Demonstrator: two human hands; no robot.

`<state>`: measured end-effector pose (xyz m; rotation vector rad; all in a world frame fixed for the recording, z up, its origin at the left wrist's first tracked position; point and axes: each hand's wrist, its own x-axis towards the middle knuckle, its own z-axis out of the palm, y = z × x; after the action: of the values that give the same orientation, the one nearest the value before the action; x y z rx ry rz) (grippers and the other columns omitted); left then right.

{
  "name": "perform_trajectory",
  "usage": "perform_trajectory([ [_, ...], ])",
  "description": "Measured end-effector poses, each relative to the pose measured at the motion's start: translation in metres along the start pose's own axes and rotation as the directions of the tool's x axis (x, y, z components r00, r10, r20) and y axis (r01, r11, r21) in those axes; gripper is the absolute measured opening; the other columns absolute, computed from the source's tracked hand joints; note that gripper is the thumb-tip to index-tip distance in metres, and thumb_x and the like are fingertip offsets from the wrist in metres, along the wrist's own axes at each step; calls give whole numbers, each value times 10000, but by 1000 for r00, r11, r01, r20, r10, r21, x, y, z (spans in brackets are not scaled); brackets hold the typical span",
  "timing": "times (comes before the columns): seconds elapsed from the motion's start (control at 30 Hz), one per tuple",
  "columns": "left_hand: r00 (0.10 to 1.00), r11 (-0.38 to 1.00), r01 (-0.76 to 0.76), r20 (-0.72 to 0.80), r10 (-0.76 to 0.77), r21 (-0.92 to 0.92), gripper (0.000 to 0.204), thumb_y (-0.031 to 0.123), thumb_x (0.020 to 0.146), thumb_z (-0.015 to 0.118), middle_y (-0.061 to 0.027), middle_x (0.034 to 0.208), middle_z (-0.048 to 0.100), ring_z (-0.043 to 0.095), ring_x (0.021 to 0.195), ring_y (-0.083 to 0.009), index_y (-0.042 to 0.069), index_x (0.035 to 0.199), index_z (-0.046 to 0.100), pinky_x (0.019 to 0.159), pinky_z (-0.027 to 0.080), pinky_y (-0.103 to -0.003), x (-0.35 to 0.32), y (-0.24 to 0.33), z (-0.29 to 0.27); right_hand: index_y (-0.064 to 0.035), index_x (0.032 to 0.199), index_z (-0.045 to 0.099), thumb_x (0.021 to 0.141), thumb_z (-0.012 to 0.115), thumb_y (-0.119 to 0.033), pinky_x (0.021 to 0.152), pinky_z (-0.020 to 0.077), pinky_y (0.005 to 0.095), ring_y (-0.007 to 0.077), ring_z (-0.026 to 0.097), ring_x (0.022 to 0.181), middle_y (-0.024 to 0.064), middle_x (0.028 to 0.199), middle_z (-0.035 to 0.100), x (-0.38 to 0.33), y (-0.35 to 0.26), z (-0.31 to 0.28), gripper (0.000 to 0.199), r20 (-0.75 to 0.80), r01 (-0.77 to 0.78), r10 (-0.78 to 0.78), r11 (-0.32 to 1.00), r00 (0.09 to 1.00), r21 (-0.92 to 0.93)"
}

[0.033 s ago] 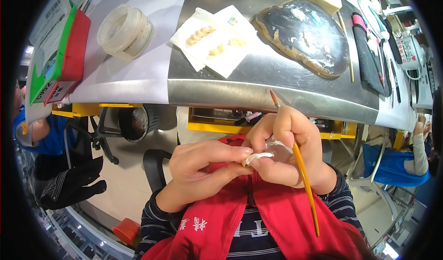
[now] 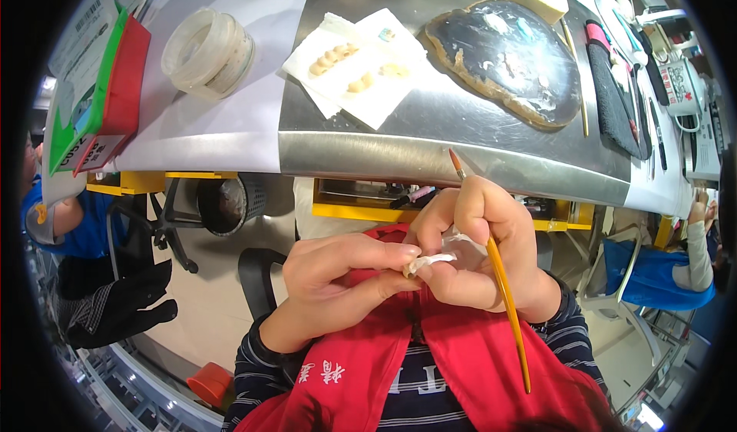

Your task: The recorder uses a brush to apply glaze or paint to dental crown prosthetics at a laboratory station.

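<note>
Pinches a small pale piece (image 2: 410, 272), just off centre toward 5 o'clock, between thumb and index finger of the left hand (image 2: 326, 277). Grips white tissue (image 2: 431, 260) and a yellow-handled brush (image 2: 508, 309) at 4 o'clock in the closed fingers of the right hand (image 2: 495, 244). Shows white characters on a red apron (image 2: 345, 394) between 6 and 7 o'clock, pale lettering on a striped shirt (image 2: 414, 403), dark characters on a green-and-red box (image 2: 127, 87) at 10, red print on a white mug (image 2: 677, 103) at 2
</note>
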<state>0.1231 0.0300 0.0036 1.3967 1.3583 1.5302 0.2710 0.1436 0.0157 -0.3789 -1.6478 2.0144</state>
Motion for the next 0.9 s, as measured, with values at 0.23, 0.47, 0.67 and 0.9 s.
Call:
perform_trajectory([
  [0.23,988,948,155,61,-144,-279,231,-30,719,710,-113,830,669,661,760,-157,-46,935,631,658,527,-240,-2,-4,3,-88,755,316,686,621,42,683,438,219,73,466,709,51,765,523,1,-7,-8,338,54,-44,49,995,997,-85],
  [0.47,951,772,302,120,-285,-559,242,-83,737,671,-152,898,647,655,794,-181,-73,972,616,719,538,-270,-3,-1,3,-95,757,310,693,621,48,696,430,217,72,477,731,42,766,524,0,-4,-9,348,33,-128,127,990,991,53],
  [0.67,962,825,270,102,-254,-496,262,-88,720,684,-149,904,644,649,817,-179,-72,973,616,724,542,-270,-3,-4,1,-105,747,293,703,645,50,698,432,226,91,524,756,52,774,532,-1,-1,-11,387,0,-106,106,990,994,94],
  [0.9,973,855,227,73,-219,-466,289,-111,696,692,-154,944,638,642,846,-178,-59,971,621,748,542,-272,-3,-7,3,-106,743,302,717,664,38,695,444,234,118,575,775,59,765,545,-1,-2,-11,391,4,-37,37,999,999,1],
])
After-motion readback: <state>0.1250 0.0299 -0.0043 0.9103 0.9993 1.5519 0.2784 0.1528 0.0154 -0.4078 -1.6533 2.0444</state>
